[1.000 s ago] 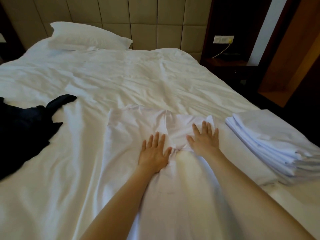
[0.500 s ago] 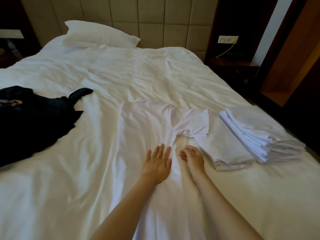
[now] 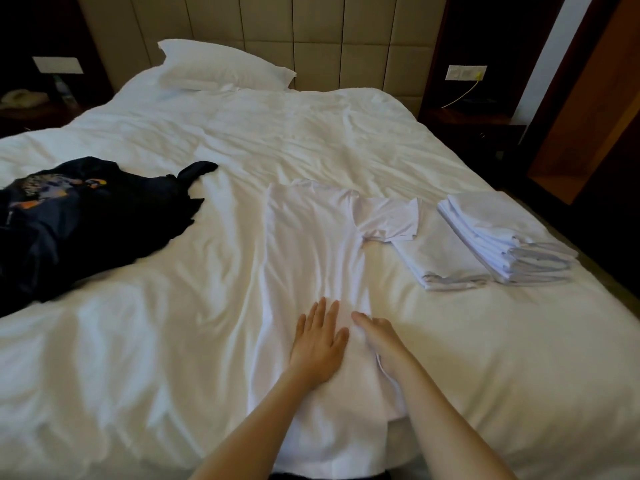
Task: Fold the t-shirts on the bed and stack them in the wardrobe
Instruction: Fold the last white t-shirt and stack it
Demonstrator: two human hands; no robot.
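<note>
A white t-shirt (image 3: pixel 308 244) lies lengthwise on the bed (image 3: pixel 138 341), one side folded in, its right sleeve (image 3: pixel 391 220) sticking out. My left hand (image 3: pixel 318 341) lies flat on its lower half, fingers straight. Beside it my right hand (image 3: pixel 377 337) presses on the shirt's right edge, fingers pointing forward. Right of the shirt lie a folded white t-shirt (image 3: pixel 440 258) and a stack of folded white t-shirts (image 3: pixel 502 240). A dark navy t-shirt (image 3: pixel 69 216) with a coloured print lies crumpled at the left.
A white pillow (image 3: pixel 221 65) sits at the padded headboard. Dark nightstands stand on both sides, the right one (image 3: pixel 474 123) under a wall socket with a yellow cable. An open wooden wardrobe (image 3: pixel 588 109) stands at the far right, past the bed's edge.
Both hands have slid down the white shirt from near the sleeve toward its lower half. My view has pulled back, showing more of the navy shirt and the folded stack.
</note>
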